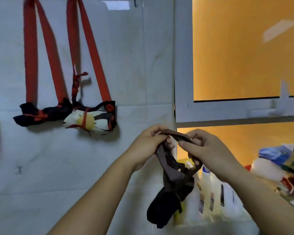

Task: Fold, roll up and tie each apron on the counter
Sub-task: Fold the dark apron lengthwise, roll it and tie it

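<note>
A dark rolled-up apron (168, 200) hangs in the air by its brown strap (175, 133). My left hand (151, 139) and my right hand (198, 146) both grip that strap near its top, close together, in front of the white tiled wall. Two other rolled and tied aprons hang on the wall by red straps: a dark one (42, 113) at the left and a white flower-patterned one (92, 120) beside it, touching it.
A window with a white frame (183, 106) and orange panes fills the upper right. Below it, bottles (209, 182), a white jug (264, 168) and packets (281, 153) crowd the right side. A hook (135, 2) sticks out of the wall at the top.
</note>
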{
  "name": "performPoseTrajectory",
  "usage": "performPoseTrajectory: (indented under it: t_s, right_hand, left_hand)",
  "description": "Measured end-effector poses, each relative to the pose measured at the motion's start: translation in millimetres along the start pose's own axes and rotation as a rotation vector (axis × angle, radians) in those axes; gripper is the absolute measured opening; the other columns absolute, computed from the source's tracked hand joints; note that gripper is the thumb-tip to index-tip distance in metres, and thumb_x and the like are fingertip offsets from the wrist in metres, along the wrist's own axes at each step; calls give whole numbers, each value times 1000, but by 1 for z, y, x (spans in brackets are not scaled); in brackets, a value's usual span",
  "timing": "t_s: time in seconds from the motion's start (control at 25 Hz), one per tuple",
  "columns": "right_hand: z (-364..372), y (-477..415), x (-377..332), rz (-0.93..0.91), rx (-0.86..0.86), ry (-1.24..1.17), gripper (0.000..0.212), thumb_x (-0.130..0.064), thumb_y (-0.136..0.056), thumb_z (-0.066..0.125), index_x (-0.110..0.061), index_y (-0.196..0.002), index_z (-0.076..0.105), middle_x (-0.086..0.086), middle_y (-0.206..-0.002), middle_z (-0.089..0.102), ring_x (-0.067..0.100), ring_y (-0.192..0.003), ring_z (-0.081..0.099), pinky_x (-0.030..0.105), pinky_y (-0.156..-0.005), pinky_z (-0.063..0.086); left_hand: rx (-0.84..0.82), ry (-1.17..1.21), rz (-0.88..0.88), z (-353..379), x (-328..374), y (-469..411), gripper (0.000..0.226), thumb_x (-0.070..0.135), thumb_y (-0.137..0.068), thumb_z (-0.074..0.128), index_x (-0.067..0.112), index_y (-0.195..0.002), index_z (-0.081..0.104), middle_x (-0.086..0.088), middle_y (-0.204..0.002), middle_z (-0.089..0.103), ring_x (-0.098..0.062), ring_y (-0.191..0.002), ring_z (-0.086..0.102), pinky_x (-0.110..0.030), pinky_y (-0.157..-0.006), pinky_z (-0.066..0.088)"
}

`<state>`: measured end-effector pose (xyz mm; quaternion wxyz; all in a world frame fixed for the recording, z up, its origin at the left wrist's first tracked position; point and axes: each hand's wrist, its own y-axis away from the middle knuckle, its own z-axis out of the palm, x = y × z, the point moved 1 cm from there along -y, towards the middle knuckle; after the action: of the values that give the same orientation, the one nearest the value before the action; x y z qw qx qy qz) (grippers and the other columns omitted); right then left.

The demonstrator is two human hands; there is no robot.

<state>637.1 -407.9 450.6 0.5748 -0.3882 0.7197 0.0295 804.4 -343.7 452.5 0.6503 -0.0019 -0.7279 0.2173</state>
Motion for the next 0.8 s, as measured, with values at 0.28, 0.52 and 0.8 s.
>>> performPoseTrajectory:
  t_s: [0.28,0.52,0.8]
  right_hand:
    - [20,-85,-73,-202,327,-2,12,-26,-91,58,-15,-90,54,0,-46,54,14,-41,49,32,-50,40]
    - [25,-129,-134,-419,305,-59,16,-27,-91,60,-17,-100,50,-2,-72,63,17,-52,63,38,-58,53]
    - [16,-186,-173,-492,111,-28,30,-27,-85,70,-24,-111,56,6,-89,67,17,-81,70,29,-70,49]
  left_hand:
    - [20,-33,197,-45,83,-67,11,12,-96,55,16,-106,56,-8,-81,68,-22,-75,69,-39,-83,56]
    - [466,-1246,752,-78,159,-103,19,43,-93,53,32,-102,65,11,-94,58,-11,-86,53,-29,-64,38]
    - [623,-1208,797,-121,196,-126,14,39,-90,60,30,-100,66,13,-91,54,-9,-87,53,-29,-66,36]
